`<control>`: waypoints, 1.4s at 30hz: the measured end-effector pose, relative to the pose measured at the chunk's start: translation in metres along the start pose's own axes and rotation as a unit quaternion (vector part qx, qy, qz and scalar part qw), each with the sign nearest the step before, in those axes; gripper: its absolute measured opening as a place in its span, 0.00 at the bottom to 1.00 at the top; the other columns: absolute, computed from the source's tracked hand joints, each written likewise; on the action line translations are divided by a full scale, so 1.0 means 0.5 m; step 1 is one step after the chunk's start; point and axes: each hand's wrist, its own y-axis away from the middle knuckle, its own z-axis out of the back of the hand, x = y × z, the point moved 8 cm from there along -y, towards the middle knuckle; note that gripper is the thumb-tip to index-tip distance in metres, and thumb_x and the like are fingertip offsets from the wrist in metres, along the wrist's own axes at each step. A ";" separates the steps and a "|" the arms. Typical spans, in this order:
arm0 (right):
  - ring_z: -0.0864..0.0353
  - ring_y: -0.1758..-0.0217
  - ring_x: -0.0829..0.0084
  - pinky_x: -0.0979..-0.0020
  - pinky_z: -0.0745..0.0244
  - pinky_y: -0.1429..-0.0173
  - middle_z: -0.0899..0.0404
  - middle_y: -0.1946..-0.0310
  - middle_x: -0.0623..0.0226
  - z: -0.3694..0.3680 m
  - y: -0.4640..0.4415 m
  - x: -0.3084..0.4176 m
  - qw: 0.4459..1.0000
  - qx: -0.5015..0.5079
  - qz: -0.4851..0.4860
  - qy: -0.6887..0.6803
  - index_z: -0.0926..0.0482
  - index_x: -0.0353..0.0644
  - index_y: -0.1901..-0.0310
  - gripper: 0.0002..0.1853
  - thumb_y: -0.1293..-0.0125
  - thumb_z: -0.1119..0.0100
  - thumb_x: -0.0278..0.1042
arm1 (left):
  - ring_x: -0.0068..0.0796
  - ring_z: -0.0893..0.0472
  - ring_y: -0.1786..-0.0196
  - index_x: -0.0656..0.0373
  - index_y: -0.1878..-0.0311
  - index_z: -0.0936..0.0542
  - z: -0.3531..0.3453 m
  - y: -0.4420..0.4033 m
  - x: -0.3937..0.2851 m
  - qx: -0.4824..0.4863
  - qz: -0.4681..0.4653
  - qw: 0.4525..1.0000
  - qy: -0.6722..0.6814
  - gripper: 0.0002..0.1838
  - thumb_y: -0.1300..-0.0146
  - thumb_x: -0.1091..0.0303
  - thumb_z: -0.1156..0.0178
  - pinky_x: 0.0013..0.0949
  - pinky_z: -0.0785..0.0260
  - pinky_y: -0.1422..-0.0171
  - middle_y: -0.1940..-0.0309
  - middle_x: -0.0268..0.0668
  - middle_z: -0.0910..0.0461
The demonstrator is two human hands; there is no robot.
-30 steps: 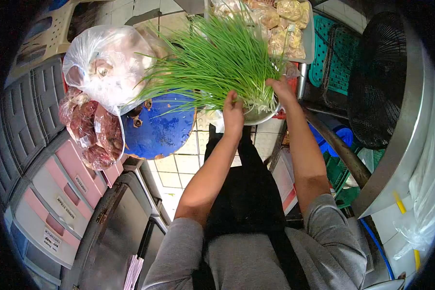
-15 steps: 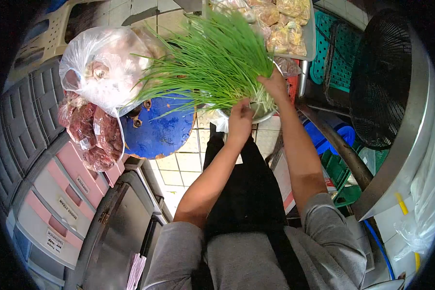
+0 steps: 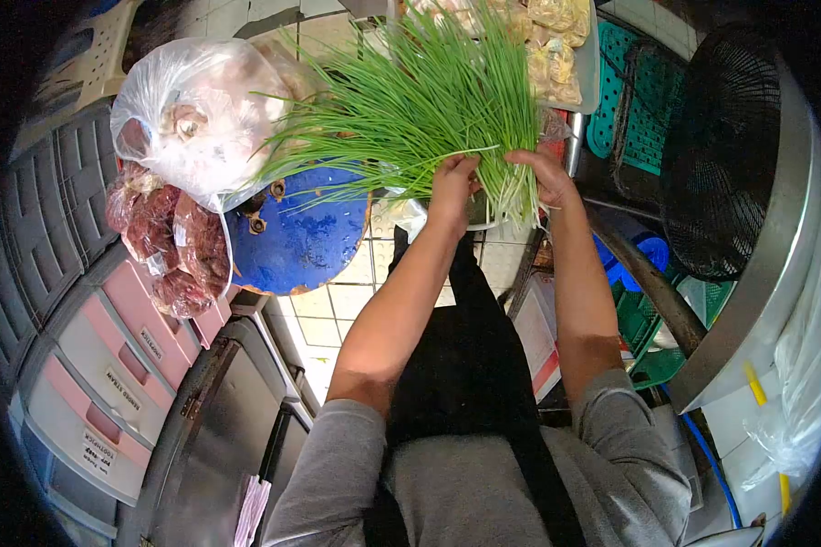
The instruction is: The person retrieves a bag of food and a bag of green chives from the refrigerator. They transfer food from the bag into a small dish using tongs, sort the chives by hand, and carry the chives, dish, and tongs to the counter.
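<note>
A large bunch of thin spring onions (image 3: 429, 100) fans out in front of me, leaf tips pointing up and left, pale root ends down at the right. My right hand (image 3: 547, 178) is closed on the bunch near those pale ends. Just to its left, my left hand (image 3: 453, 189) is closed, pinching stalks at the lower edge of the bunch. Beneath both hands, a bowl or pot (image 3: 480, 219) is mostly covered by the greens. Some leaves hang over a blue round stool top (image 3: 306, 239).
A clear bag of pale meat (image 3: 205, 123) and wrapped dark red meat (image 3: 178, 242) sit at the left. Packed yellowish bags (image 3: 552, 68) lie in a tray at the top. On the right are a black fan (image 3: 716, 150), a teal crate (image 3: 611, 91) and a metal edge (image 3: 757, 319).
The bunch has turned more upright and its root ends have spread. My right hand has moved down and right; my left hand has risen slightly along the stalks.
</note>
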 end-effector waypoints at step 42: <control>0.18 0.67 0.68 0.66 0.21 0.60 0.20 0.64 0.63 0.070 0.059 0.028 0.996 0.016 0.028 -0.081 0.25 0.36 0.53 0.19 0.50 0.40 0.27 | 0.49 0.27 0.48 0.59 0.49 0.26 -0.117 0.067 -0.073 0.058 -0.458 0.724 -0.513 0.21 0.48 0.81 0.47 0.43 0.33 0.44 0.47 0.46 0.31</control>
